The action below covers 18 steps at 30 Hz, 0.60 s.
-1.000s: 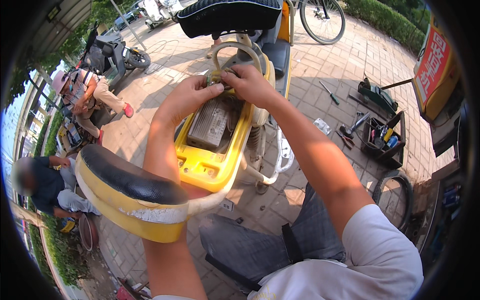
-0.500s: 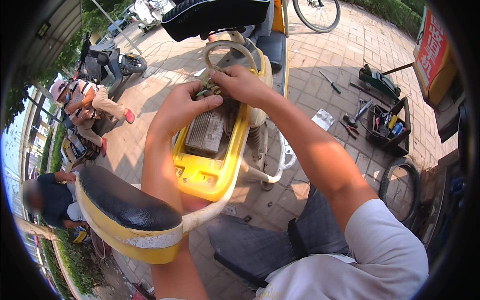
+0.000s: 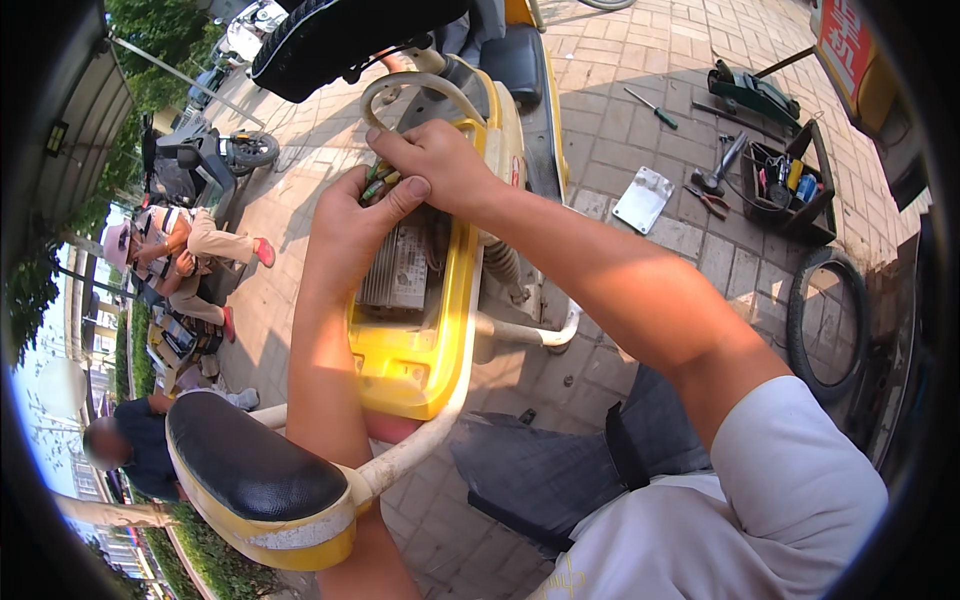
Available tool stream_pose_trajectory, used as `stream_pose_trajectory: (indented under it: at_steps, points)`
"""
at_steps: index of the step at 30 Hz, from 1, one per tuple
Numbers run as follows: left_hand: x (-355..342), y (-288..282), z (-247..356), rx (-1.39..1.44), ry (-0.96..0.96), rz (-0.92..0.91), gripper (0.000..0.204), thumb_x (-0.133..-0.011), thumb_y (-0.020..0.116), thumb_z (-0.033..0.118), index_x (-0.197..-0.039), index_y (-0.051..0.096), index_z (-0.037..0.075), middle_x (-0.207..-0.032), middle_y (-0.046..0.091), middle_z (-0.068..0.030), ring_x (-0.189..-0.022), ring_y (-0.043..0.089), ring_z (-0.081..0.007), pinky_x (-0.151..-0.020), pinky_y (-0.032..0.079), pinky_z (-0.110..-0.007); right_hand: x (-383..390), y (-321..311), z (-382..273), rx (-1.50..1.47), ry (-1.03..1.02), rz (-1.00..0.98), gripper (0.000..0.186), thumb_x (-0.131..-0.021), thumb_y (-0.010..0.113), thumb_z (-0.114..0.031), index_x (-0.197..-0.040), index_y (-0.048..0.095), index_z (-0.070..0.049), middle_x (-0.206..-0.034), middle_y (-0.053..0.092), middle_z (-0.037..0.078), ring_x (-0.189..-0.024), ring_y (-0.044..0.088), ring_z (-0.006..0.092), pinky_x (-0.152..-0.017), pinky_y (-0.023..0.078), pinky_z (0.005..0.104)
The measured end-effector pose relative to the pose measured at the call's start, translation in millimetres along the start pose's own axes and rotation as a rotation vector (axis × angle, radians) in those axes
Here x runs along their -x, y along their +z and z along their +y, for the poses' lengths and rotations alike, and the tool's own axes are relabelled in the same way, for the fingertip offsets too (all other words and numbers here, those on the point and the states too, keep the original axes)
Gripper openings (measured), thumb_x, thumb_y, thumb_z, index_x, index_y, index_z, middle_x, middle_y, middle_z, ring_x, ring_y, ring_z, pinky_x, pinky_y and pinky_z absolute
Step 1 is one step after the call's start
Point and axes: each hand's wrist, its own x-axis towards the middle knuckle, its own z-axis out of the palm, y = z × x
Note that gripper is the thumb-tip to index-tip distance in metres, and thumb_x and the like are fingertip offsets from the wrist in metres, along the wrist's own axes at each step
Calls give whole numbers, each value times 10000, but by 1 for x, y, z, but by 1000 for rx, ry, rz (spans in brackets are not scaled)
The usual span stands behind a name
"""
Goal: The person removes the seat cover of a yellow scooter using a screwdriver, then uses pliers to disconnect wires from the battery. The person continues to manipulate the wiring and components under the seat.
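Both my hands meet over the open compartment of a yellow electric scooter (image 3: pixel 400 385). My left hand (image 3: pixel 362 215) is closed in a pinch on a small bundle of wires (image 3: pixel 376 186) with green and yellowish ends. Against it, my right hand (image 3: pixel 440 168) is also closed on the wires, its thumb and finger at their upper end; the exact grip is partly hidden. Just below the hands sits a ribbed silver controller box (image 3: pixel 400 275) inside the compartment. The black scooter seat (image 3: pixel 350 35) is tipped up beyond a white metal loop (image 3: pixel 415 82).
A padded backrest (image 3: pixel 255 460) stands by my left forearm. To the right on the paving lie a metal plate (image 3: pixel 643 200), a screwdriver (image 3: pixel 652 108), pliers (image 3: pixel 708 202), a hammer (image 3: pixel 722 165), a toolbox (image 3: pixel 790 190) and a tire (image 3: pixel 828 325). Two people sit at left.
The view has shifted, so the scooter and hands appear farther left. Both hands stay together at the wires, and the green and yellowish ends show more plainly.
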Motion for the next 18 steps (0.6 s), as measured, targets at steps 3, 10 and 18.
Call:
stream_pose_trajectory:
  at_steps: [3, 10, 18]
  points:
    - [3, 4, 5, -74, -26, 43, 449, -716, 829, 304, -960, 647, -25, -848, 659, -42, -746, 593, -87, -689, 480, -231, 7, -4, -5, 59, -58, 6, 474, -869, 581, -396, -773, 629, 66, -620, 593, 136, -546, 532, 176, -553, 441, 336]
    - [6, 16, 9, -66, 23, 125, 379, -712, 833, 265, -887, 680, -35, -775, 661, -33, -686, 584, -78, -641, 477, -232, 9, -6, 7, -16, -332, 23, 347, -884, 570, -305, -792, 625, 25, -635, 586, 122, -564, 512, 151, -544, 426, 311]
    - [7, 18, 5, -84, 50, 179, 383, -716, 829, 267, -891, 684, -41, -745, 655, -27, -663, 562, -69, -618, 469, -232, 7, -6, 8, 28, -358, -15, 253, -881, 559, -251, -857, 627, -9, -656, 579, 106, -577, 482, 136, -549, 417, 297]
